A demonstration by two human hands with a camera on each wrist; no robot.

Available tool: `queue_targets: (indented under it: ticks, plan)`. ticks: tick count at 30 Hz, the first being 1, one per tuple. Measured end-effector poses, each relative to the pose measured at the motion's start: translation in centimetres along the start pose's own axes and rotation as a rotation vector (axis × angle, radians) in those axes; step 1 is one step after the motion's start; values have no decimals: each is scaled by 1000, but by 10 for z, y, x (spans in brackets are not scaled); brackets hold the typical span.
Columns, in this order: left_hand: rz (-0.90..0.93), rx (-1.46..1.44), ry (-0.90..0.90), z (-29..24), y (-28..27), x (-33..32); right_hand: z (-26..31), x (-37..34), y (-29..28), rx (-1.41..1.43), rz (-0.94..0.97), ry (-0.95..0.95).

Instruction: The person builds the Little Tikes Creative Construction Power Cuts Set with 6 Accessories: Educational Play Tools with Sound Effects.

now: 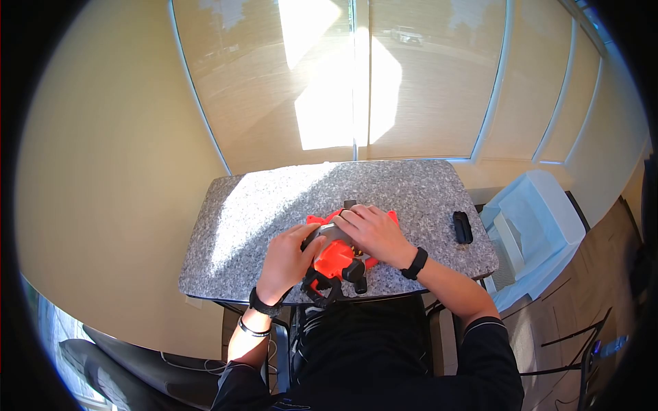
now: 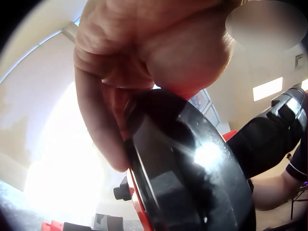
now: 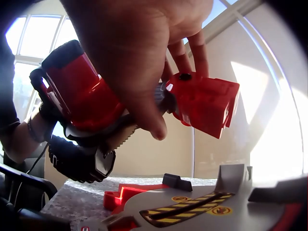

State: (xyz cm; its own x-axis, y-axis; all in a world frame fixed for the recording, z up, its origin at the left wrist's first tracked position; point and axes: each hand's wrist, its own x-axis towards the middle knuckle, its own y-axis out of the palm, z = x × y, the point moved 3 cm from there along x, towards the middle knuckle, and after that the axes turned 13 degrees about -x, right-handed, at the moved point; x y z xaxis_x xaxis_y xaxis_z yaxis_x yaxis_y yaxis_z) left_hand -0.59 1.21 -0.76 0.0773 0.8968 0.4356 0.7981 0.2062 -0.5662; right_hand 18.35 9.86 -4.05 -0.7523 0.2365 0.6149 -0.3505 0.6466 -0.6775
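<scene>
A toy miter saw (image 1: 334,259), red, black and grey, stands near the table's front edge between both hands. In the left wrist view, my left hand (image 2: 154,53) grips the edge of its glossy dark round cover (image 2: 192,163). My right hand (image 1: 377,234) lies over the saw's far right side. In the right wrist view its thumb and fingers are bent around the dark part beside a red block-shaped piece (image 3: 204,103); the palm hides part of the hold. A toothed blade edge (image 3: 122,137) shows below the red saw body (image 3: 89,98). The grey base (image 3: 240,216) carries a yellow-and-black striped slot (image 3: 187,209).
The saw is on a speckled grey table (image 1: 411,188). A small black oblong object (image 1: 462,227) lies near its right edge. To the right stands a bin-like thing draped in light blue (image 1: 558,212). Window shades (image 1: 439,89) hang behind the table, and sunlight falls across its left side.
</scene>
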Motion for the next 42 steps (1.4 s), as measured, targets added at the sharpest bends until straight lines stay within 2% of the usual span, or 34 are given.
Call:
queue_targets:
  ticks: [6, 9, 11, 14, 18, 21, 23, 24, 29, 33, 36, 38, 42]
  plan:
    - [-90, 5, 29, 5, 2, 2, -5, -2, 1, 98, 7, 38]
    - [-103, -103, -63, 0, -1, 4, -10, -3, 1, 164, 24, 67]
    - [-138, -317, -143, 4, -2, 4, -14, -3, 3, 196, 24, 85]
    - [-232, -420, -88, 7, -4, 5, -23, -4, 8, 285, 28, 183]
    - [-262, -456, -55, 24, -2, 8, -33, -5, 14, 379, -26, 284]
    - [-239, -525, -66, 32, 1, 8, -41, -6, 22, 429, -44, 332]
    - [-215, -318, -122, 34, 4, 7, -47, -7, 32, 541, 26, 463]
    - [-215, -317, -122, 38, 6, 6, -49, -6, 37, 564, -7, 496]
    - [-69, 59, -20, 50, 23, 2, -60, -16, 70, 631, -33, 497]
    - [5, 39, -50, 61, 35, 0, -65, -16, 74, 597, 22, 534]
    - [103, 16, 10, 72, 45, -1, -73, -14, 91, 656, -63, 509]
    - [166, 94, 74, 83, 53, -4, -76, -14, 105, 771, -13, 545]
    - [258, 72, 88, 95, 66, -9, -82, -12, 127, 964, 78, 575]
